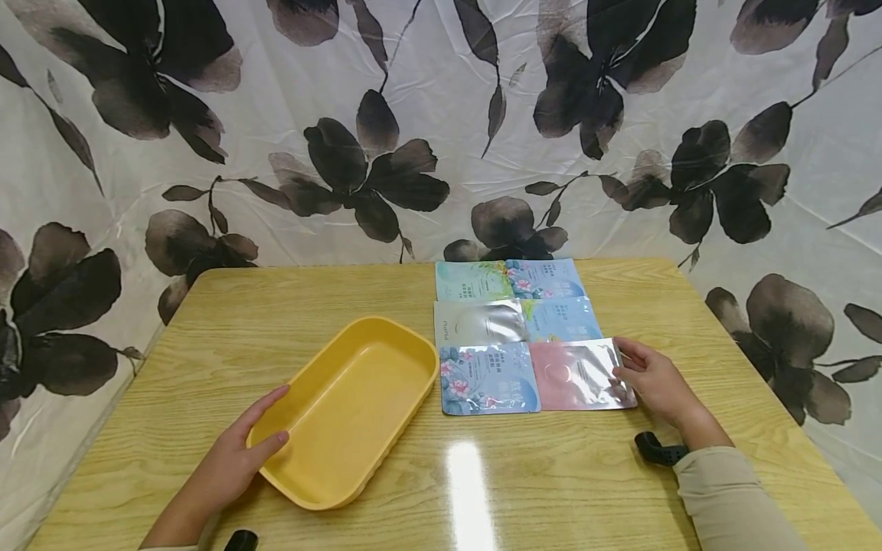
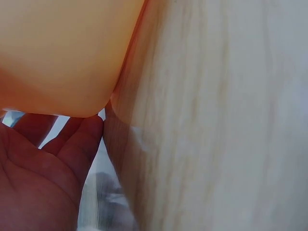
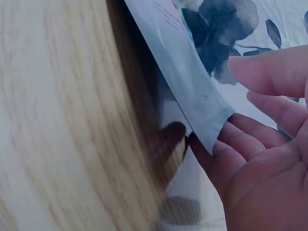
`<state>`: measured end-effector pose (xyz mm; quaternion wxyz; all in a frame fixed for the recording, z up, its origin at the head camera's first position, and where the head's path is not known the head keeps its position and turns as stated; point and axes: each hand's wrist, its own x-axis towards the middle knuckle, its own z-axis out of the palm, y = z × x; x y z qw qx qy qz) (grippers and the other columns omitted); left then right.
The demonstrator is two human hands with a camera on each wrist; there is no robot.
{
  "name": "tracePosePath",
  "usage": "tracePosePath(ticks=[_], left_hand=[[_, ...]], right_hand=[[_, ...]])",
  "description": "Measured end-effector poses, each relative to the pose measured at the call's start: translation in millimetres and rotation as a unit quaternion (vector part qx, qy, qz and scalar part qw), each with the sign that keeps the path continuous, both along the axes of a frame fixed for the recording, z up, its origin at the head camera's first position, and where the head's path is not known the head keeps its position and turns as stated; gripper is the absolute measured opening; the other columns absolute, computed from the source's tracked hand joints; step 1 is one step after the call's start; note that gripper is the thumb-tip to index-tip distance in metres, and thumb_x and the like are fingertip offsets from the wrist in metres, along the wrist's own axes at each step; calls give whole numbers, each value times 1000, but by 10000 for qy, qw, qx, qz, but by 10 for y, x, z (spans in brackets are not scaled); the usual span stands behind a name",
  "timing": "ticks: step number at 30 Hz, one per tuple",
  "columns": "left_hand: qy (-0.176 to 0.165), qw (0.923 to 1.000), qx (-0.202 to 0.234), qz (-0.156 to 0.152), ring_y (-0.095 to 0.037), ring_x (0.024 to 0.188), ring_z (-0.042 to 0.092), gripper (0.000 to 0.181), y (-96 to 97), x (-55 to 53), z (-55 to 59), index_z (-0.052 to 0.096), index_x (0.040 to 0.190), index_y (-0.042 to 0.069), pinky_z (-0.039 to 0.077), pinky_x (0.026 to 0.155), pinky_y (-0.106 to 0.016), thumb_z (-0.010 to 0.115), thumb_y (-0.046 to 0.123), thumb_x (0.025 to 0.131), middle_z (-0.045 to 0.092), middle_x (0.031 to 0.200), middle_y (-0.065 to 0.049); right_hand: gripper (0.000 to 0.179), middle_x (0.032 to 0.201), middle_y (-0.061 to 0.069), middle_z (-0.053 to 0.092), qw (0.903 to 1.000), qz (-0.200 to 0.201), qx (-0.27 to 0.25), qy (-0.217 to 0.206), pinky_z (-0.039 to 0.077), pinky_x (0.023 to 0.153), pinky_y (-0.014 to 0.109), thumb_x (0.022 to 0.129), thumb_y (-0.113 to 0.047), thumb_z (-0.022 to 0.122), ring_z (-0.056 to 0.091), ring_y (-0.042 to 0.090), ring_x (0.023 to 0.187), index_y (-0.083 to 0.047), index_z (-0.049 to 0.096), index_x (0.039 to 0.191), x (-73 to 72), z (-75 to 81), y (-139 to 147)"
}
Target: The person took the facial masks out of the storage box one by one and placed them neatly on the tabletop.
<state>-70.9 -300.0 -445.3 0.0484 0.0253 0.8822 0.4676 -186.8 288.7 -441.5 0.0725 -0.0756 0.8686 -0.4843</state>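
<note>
My left hand (image 1: 234,451) holds a yellow plastic tray (image 1: 351,413) at its near left end, thumb over the rim and fingers along the outside wall. In the left wrist view, those fingers (image 2: 79,139) lie against the tray's outside. My right hand (image 1: 658,383) is at the right edge of a pink and silver sheet mask packet (image 1: 575,375). The right wrist view shows fingers (image 3: 245,139) tucked under that packet's pale, lifted corner (image 3: 207,115), while the thumb stands apart from it. A blue flowered packet (image 1: 489,379) lies flat just left of the pink one.
Behind lie a silver packet (image 1: 478,321), a light blue packet (image 1: 561,318), a green packet (image 1: 472,281) and another blue flowered packet (image 1: 544,278), in rows of two. A flowered cloth (image 1: 386,76) hangs behind the wooden table (image 1: 551,474). The tray's right corner is close to the packets.
</note>
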Motion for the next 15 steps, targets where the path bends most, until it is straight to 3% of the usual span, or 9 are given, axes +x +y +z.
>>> tracePosePath(ticks=[4,7,11,15], left_hand=[[-2,10000,-3,-9,-55,142,18,65,10,-9,5,33,157,9,21,104,-75,63,21,100,28,158,-27],[-1,10000,-13,-36,-55,142,18,65,16,-21,16,33,156,9,21,104,-75,63,22,100,28,157,-27],[-170,9994,-294,24,-54,141,23,67,6,-23,56,34,157,12,25,105,-73,63,31,100,29,157,-26],[-188,9958,-900,50,-51,136,35,70,-20,-28,136,36,157,14,36,103,-67,63,41,99,35,155,-26]], right_hand=[[62,154,37,25,9999,-40,-113,-6,39,104,19,103,-4,54,27,49,142,17,21,151,-1,-3,-1],[62,154,36,25,9998,-158,49,105,38,109,32,104,-8,54,27,49,142,16,21,151,16,10,-1],[65,155,34,27,9967,-338,611,413,32,111,55,106,-21,53,29,50,141,11,23,153,33,78,-39],[69,156,31,27,9872,-382,1377,708,29,109,65,106,-38,50,29,53,139,3,26,156,39,200,-124]])
